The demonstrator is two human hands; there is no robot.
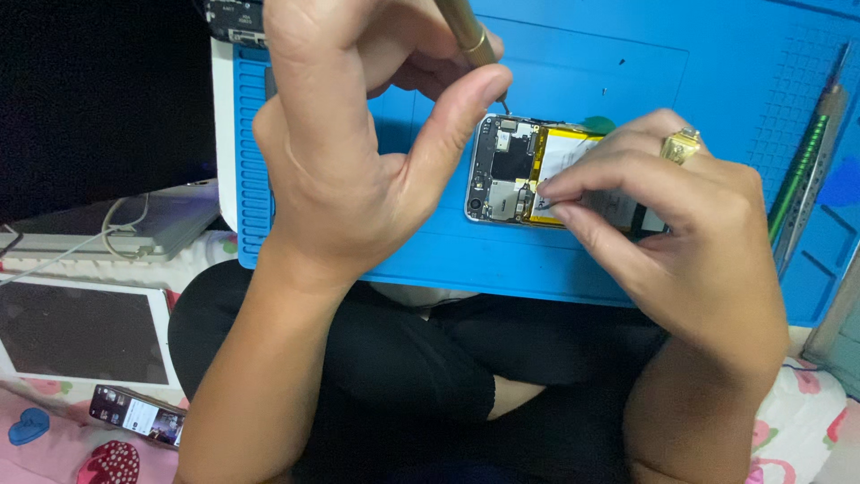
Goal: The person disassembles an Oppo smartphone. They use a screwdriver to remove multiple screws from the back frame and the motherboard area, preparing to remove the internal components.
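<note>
Here the left hand (358,143) grips a gold-coloured screwdriver (468,29) between thumb and fingers, closed around its shaft. The tip comes down just below the thumb, at the top edge of an opened phone (520,170). That phone lies flat on a blue work mat (502,255), its circuit board bare on the side nearest the screwdriver tip and a yellow battery (563,154) beside the board. The right hand (681,224), with a gold ring (681,145) on one finger, pinches its thumb and forefinger together over the battery's edge; what they hold is too small to tell. Just right of this hand, tweezers (806,170) lie on the mat. Left of the left forearm, a tablet (81,332) and another phone (136,416) lie on flowered cloth.
</note>
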